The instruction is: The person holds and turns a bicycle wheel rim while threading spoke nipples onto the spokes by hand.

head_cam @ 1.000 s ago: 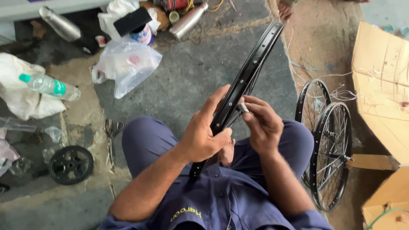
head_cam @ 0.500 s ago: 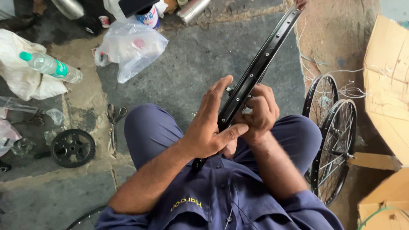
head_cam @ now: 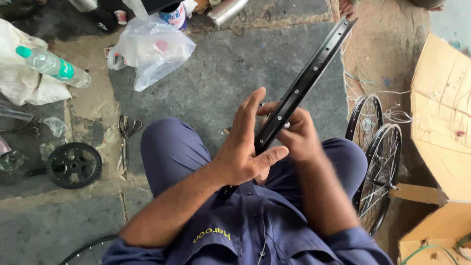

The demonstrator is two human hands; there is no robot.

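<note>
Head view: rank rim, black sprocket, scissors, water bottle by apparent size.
1. Rim, by far the longest, though it is held up near the camera.
2. Black sprocket.
3. Water bottle and scissors look about equal in length; no ranking between them.

Soft, even daylight is filling the scene, casting only faint shadows on the stone floor [head_cam: 221, 73], while motion is blurring the right hand [head_cam: 299, 135] and glare is whitening the plastic bag [head_cam: 152, 49].
</note>
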